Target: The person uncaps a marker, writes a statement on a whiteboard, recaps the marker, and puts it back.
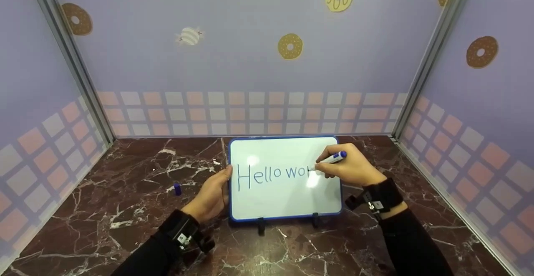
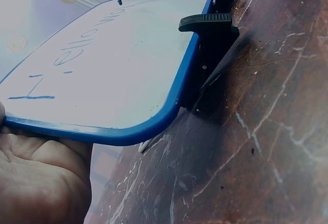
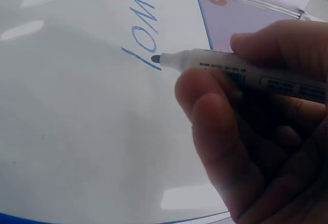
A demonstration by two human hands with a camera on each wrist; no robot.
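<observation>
A blue-rimmed whiteboard (image 1: 275, 203) leans on a black stand (image 2: 218, 29), with "Hello wo" and the strokes of another letter written across it in blue. My left hand (image 1: 210, 194) grips its left edge, thumb at the front rim and fingers hidden behind the board. On the right side, my right hand (image 1: 354, 165) pinches a white marker (image 1: 333, 158) with a blue end. In the right wrist view the uncapped dark tip of the marker (image 3: 215, 62) is right at the newest stroke, just after the "o".
A small blue marker cap (image 1: 177, 189) stands on the dark marbled table (image 1: 137, 209), left of my left hand. Two black stand feet (image 1: 261, 226) jut out below the board. Patterned lilac walls (image 1: 250, 71) enclose the table at the back and both sides.
</observation>
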